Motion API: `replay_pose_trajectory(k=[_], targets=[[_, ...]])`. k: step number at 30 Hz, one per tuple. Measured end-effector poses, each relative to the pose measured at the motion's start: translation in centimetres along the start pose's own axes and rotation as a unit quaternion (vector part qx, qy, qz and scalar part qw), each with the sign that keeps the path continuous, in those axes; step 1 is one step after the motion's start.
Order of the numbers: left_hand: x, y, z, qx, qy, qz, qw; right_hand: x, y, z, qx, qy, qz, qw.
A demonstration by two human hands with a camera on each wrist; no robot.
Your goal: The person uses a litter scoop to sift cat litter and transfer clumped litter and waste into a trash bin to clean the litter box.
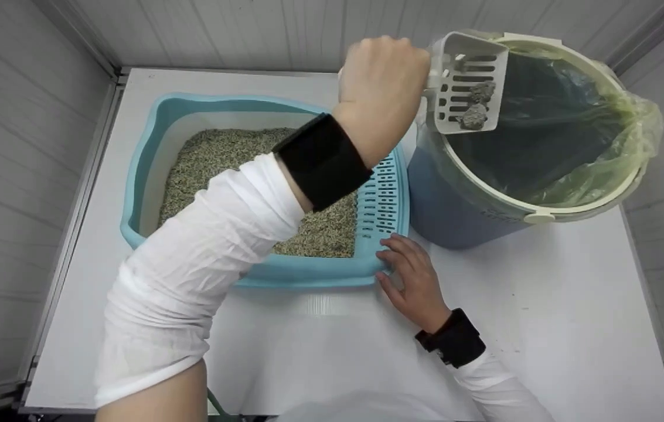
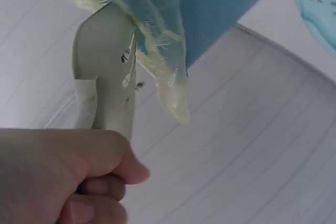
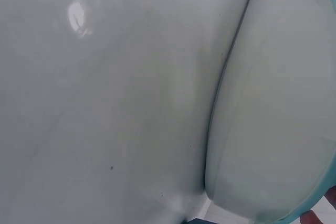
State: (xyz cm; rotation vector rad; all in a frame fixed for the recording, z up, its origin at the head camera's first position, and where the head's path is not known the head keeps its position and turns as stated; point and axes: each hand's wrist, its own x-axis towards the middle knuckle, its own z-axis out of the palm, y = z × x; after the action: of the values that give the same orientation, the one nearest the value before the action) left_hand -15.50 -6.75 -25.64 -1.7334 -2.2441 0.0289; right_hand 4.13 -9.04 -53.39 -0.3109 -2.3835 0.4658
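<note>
My left hand (image 1: pixel 384 94) grips the handle of a white slotted litter scoop (image 1: pixel 446 126) near the bin's left rim. Two grey litter clumps (image 1: pixel 475 116) lie on its slots. In the left wrist view, the scoop (image 2: pixel 102 51) appears edge-on, tilted beside the bag, and the curled fingers hide its handle. A blue litter box (image 1: pixel 308 272) holds grainy litter (image 1: pixel 238 146), partly hidden by the left arm. My right hand (image 1: pixel 416 281) rests on the box's near right corner with loosely bent, spread fingers; only fingertips (image 3: pixel 310 217) show in the right wrist view.
A blue bin (image 1: pixel 455 217) with a cream rim and a translucent yellowish bag (image 1: pixel 639 126) stands right of the litter box. Both are on a white table (image 1: pixel 542 328). Grey panelled walls (image 1: pixel 238 35) enclose the back and sides.
</note>
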Motion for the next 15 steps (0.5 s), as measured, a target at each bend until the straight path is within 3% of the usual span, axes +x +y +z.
replay_pose_trajectory(k=[2,4,5,7,9,11,13,15], targets=[[0.1,1.0,0.3,0.063,0.039,0.026,0.9969,0.0,0.0,0.0,0.001,0.001,0.000,1.0000],[0.0,1.9,0.7,0.153,0.102,0.056,0.9814,0.1,-0.1,0.0,-0.001,0.001,-0.002,1.0000],[-0.1,2.2,1.0,0.201,0.144,0.072,0.9664,0.1,-0.1,0.1,-0.002,0.001,-0.002,1.0000],[-0.3,2.8,1.6,0.281,0.238,0.100,0.9244,0.1,-0.2,0.1,-0.005,0.000,-0.002,1.0000],[-0.5,3.0,2.1,0.327,0.320,0.123,0.8806,0.1,-0.2,0.2,-0.008,-0.001,-0.003,1.0000],[-0.6,3.1,2.5,0.337,0.384,0.146,0.8470,0.1,-0.2,0.3,-0.010,-0.002,-0.003,0.9999],[-0.7,3.0,2.8,0.332,0.422,0.161,0.8279,0.1,-0.2,0.4,-0.010,-0.001,-0.004,0.9999],[-0.8,2.9,3.0,0.325,0.443,0.167,0.8190,0.1,-0.1,0.4,-0.009,0.000,-0.004,0.9999]])
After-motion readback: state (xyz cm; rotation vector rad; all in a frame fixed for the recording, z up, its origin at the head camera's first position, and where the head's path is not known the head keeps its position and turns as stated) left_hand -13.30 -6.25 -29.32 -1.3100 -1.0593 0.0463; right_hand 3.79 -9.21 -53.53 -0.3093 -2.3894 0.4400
